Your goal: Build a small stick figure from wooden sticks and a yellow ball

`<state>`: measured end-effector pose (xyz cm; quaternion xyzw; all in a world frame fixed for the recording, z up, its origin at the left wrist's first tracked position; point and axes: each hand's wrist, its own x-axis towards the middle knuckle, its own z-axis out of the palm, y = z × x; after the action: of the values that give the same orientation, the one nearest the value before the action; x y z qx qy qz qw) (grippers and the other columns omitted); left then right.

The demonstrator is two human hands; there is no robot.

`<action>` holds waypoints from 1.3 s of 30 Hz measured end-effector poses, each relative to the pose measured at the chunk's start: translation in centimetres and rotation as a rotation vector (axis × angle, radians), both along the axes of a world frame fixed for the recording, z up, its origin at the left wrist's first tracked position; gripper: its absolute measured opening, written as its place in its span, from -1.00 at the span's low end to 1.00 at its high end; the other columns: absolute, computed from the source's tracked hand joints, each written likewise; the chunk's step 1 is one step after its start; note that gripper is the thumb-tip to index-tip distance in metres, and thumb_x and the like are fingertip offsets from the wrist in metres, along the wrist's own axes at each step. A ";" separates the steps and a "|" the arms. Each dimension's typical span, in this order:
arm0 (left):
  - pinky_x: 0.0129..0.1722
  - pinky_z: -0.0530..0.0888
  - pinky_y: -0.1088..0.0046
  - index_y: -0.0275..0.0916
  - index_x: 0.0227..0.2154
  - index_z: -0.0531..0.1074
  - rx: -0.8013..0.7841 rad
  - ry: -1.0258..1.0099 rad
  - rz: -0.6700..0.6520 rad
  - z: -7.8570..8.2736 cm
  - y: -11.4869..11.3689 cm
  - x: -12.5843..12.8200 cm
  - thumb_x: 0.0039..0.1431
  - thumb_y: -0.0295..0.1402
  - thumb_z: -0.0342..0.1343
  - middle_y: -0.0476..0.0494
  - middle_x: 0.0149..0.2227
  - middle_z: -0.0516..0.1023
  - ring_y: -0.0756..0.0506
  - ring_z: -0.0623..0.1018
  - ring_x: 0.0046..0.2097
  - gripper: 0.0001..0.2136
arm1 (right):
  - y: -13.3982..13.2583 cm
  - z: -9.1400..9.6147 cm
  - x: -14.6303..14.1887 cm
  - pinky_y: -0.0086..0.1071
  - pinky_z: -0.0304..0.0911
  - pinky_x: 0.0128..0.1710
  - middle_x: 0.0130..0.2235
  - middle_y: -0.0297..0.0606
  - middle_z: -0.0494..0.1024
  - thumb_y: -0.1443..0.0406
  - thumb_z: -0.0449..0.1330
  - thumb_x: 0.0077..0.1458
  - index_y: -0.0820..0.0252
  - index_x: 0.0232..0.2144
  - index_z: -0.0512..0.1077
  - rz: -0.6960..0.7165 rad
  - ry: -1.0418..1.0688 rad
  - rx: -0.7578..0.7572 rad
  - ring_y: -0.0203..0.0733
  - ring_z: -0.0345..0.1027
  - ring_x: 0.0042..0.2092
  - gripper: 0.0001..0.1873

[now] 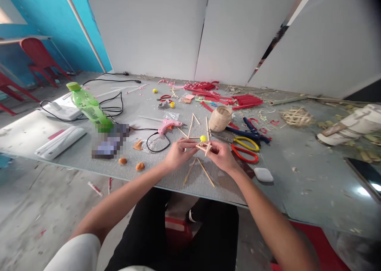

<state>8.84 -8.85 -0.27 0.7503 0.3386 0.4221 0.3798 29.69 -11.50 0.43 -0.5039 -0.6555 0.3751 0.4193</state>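
Both hands meet at the front middle of the table over a small frame of thin wooden sticks (204, 147). My left hand (181, 153) pinches its left end, fingertips closed. On the other side, my right hand (222, 155) grips the right end between thumb and fingers. A yellow ball (203, 138) shows just behind the frame; whether it touches the sticks I cannot tell. Below the hands, two sticks joined in a V (205, 171) lie on the table. More joined sticks (193, 126) lie just beyond the fingers. A pink glue gun (171, 126) rests up and left of my left hand.
Right of my hands are scissors with red handles (247, 155), yellow-handled scissors (248, 143), blue-handled pliers (253, 132), a wooden cup (220, 119) and a white case (263, 175). A green bottle (91, 106), phone (110, 144) and cables stand left. Red strips (247, 102) lie behind.
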 end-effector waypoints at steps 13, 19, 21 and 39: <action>-0.48 0.21 0.51 -0.25 -0.19 0.71 -0.199 0.093 -0.042 -0.4 0.7 -0.5 0.20 -0.24 0.27 -0.08 -0.39 0.65 0.06 0.31 -0.47 -0.76 | 0.3 -1.2 0.8 -0.44 0.01 -0.58 -0.56 -0.39 0.37 -0.01 0.33 0.11 0.24 -0.23 0.67 0.110 -0.049 -0.054 -0.35 0.10 -0.54 -0.58; -0.50 0.21 0.52 -0.24 -0.18 0.72 -0.198 0.117 -0.081 -1.4 1.3 -0.6 0.22 -0.19 0.26 -0.07 -0.44 0.63 0.05 0.35 -0.49 -0.73 | 0.8 -1.8 1.3 -0.46 -0.02 -0.61 -0.61 -0.41 0.32 -0.11 0.35 0.07 0.20 -0.31 0.68 0.126 -0.097 -0.054 -0.37 0.06 -0.57 -0.52; -0.47 0.25 0.51 -0.24 -0.19 0.73 -0.189 0.119 -0.091 -1.8 1.4 -0.7 0.21 -0.19 0.27 -0.10 -0.40 0.66 0.03 0.41 -0.45 -0.74 | 0.9 -2.0 1.4 -0.46 -0.04 -0.61 -0.62 -0.41 0.30 -0.12 0.35 0.09 0.19 -0.32 0.69 0.126 -0.116 -0.055 -0.37 0.05 -0.57 -0.51; -0.36 0.35 0.49 -0.19 -0.18 0.73 -0.084 0.145 -0.126 -1.7 0.9 -1.1 0.21 -0.24 0.28 -0.12 -0.37 0.69 -0.03 0.49 -0.36 -0.78 | 1.2 -3.0 2.2 -0.41 0.10 -0.54 -0.42 -0.26 0.64 0.08 0.34 0.13 0.14 -0.22 0.73 0.170 -0.195 0.017 -0.24 0.32 -0.46 -0.69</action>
<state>7.73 -7.93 -1.93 0.7822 0.3344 0.3274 0.4112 31.86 -10.25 -2.62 -0.4770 -0.7367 0.3530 0.3241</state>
